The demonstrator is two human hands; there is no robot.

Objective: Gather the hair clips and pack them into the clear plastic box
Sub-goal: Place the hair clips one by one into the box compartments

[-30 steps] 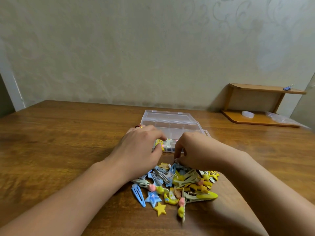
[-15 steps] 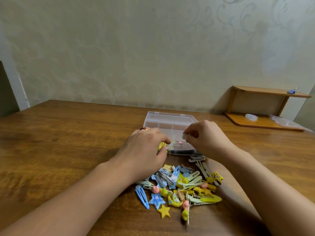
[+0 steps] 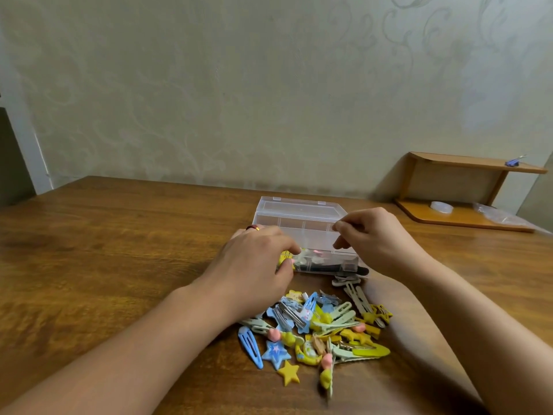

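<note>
A clear plastic box (image 3: 326, 262) stands on the wooden table (image 3: 119, 250) with several clips showing through its front wall. My right hand (image 3: 377, 238) pinches the front right corner of the box's lid (image 3: 299, 209), which is lifted a little at the front. My left hand (image 3: 254, 265) curls round the box's near left corner, and a yellow clip (image 3: 284, 259) shows under its fingers. A pile of hair clips (image 3: 323, 327) in blue, yellow, green and pink lies in front of the box, between my forearms.
A small wooden shelf (image 3: 466, 217) stands against the wall at the back right with a white ring and a plastic bag on it. The wall runs close behind the box. The table's left edge is at the far left.
My right hand has left the pile, risen to the box's front right corner and taken hold of the lid. My left hand has stayed at the box's left corner.
</note>
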